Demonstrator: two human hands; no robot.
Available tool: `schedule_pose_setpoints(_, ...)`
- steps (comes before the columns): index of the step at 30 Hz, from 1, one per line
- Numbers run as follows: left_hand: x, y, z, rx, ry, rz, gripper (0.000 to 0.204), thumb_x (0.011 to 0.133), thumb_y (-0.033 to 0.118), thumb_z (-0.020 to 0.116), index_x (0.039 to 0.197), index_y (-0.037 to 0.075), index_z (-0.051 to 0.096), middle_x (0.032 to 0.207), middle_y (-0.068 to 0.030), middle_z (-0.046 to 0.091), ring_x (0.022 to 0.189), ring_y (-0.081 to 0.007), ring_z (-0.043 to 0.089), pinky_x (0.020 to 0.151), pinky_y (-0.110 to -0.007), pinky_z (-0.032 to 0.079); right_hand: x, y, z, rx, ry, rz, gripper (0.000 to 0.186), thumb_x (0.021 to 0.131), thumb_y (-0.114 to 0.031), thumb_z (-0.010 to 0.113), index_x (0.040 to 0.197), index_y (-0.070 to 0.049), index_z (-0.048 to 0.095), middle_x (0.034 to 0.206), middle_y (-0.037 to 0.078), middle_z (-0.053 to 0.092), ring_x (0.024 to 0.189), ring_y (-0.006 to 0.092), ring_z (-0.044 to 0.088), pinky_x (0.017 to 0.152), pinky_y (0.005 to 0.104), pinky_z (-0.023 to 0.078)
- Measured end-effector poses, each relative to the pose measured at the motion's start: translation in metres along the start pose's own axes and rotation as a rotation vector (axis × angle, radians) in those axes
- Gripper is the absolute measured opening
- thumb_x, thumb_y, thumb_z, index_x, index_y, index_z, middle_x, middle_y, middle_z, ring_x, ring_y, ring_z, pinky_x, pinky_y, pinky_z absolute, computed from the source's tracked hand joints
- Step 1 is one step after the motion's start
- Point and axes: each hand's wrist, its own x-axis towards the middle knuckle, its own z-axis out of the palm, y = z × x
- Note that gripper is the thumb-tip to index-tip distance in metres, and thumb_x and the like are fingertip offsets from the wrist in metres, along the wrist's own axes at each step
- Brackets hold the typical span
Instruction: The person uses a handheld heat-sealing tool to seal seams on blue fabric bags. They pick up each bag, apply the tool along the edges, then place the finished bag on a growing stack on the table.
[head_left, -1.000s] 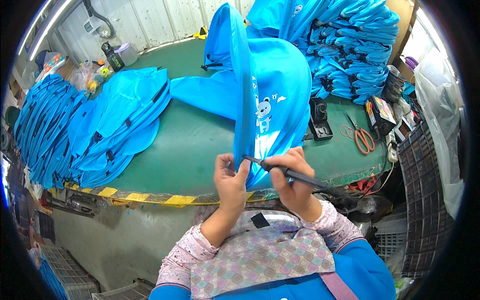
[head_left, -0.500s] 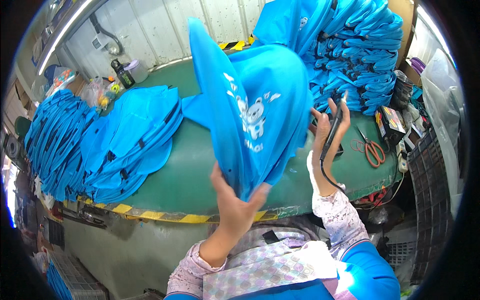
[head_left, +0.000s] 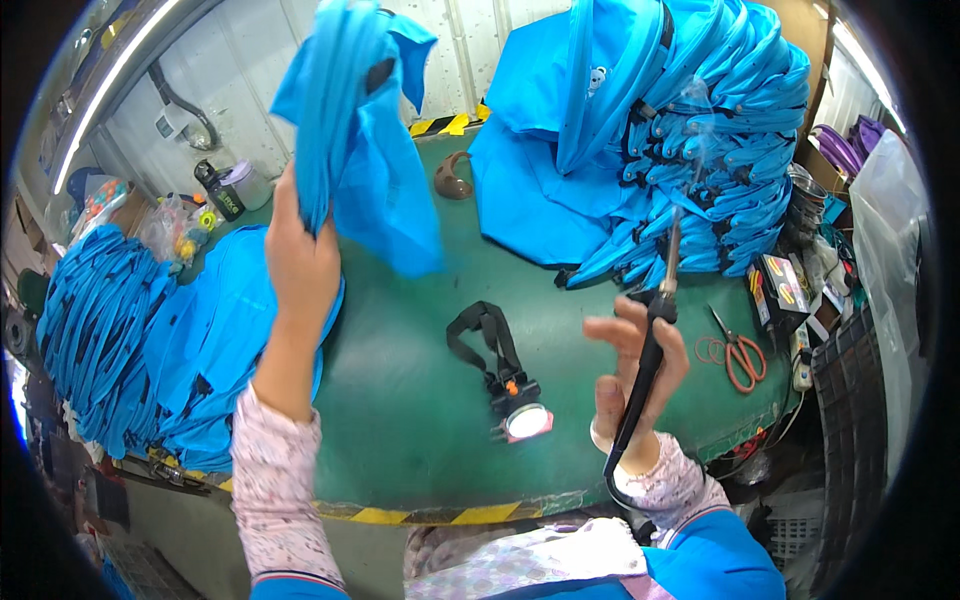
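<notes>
The left hand (head_left: 303,255) is closed around the lower edge of a blue fabric piece (head_left: 352,140), which it holds raised over the left part of the green table (head_left: 400,440). The right hand (head_left: 672,368) is half open, its fingers loosely bent, and keeps a black soldering iron (head_left: 648,372) with the metal tip upward. Between the hands, a headlamp (head_left: 515,400) with lit lens lies on the table. Scissors (head_left: 744,362) lie to the right; blue piles (head_left: 105,340) stand at far left and a taller blue stack (head_left: 710,180) behind.
</notes>
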Motion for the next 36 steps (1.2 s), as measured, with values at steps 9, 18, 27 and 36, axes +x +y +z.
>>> schedule_pose_setpoints(9,0.010,-0.144,0.173,0.159,-0.409,0.288,0.069,0.071,-0.006,0.064,0.137,0.013,0.054,0.112,-0.0160,0.067,0.089,-0.0380,0.061,0.081,-0.048,0.048,-0.053,0.030,-0.033,-0.072,-0.014,0.397,0.053,0.099,-0.011,0.060,0.142,-0.001,0.032,0.132,0.028,0.053,0.088,0.0248,0.070,0.077,0.0361,0.059)
schedule_pose_setpoints(18,-0.083,-0.136,0.220,0.331,-0.473,0.141,0.073,0.081,0.009,0.073,0.146,0.011,0.041,0.133,-0.0175,0.052,0.122,-0.0370,0.051,0.104,-0.047,0.041,-0.055,0.029,-0.035,-0.069,-0.182,0.418,0.050,0.095,-0.004,0.060,0.139,0.002,0.036,0.132,0.029,0.055,0.087,0.0259,0.070,0.078,0.0347,0.058)
schedule_pose_setpoints(27,-0.217,-0.069,-0.076,0.301,-0.429,0.040,0.041,0.080,-0.001,0.069,0.120,-0.001,0.059,0.115,-0.0211,0.061,0.110,-0.0409,0.057,0.096,-0.047,0.046,-0.084,0.039,0.000,-0.128,-0.720,0.253,0.092,0.072,-0.023,0.090,0.144,-0.005,0.036,0.145,0.022,0.050,0.132,0.0339,0.052,0.111,0.0443,0.039)
schedule_pose_setpoints(36,-0.629,0.048,-0.169,0.481,-0.306,-1.207,0.040,0.076,0.021,0.078,0.108,0.001,0.066,0.098,-0.0251,0.066,0.097,-0.0369,0.065,0.082,-0.041,0.051,-0.117,0.039,0.045,-0.044,-0.647,0.335,0.091,0.071,-0.013,0.090,0.143,-0.006,0.035,0.146,0.022,0.048,0.124,0.0334,0.056,0.101,0.0402,0.048)
